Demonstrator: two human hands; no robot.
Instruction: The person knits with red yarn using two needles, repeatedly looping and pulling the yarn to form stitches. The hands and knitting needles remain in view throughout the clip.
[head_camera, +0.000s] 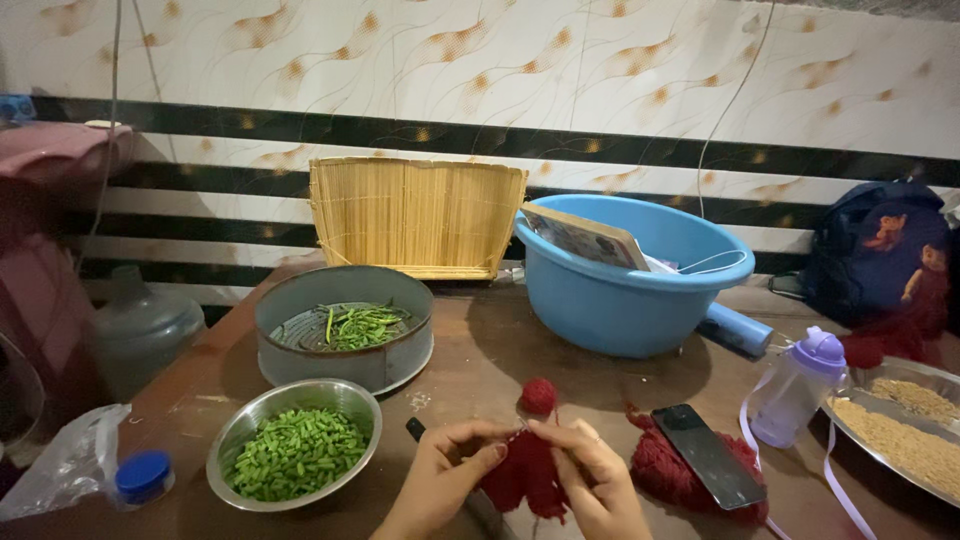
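Your left hand (440, 478) and right hand (590, 480) meet low at the front edge of the bench (470, 370), both working on a piece of red knitting (525, 475). The fingers of each hand are drawn together, pinching the top edge of the red fabric where a thin needle seems to cross; the needle itself is too fine to make out clearly. A small ball of red yarn (538, 396) sits on the bench just beyond your fingers, with a strand running down to the work.

By the look of it, the knitted piece is only a short patch so far, with yarn left on the ball and a larger heap of red wool (665, 470) beside your right hand, under a dark phone (708, 455). So the work looks partly done, with much left.

As for packages: a blue-capped clear bottle (143, 476) lies on a plastic bag at far left, and a pale purple drinking bottle (798, 385) with a strap stands at right. A flat printed card (583, 238) leans in the blue basin (630, 290); its print is too small to tell
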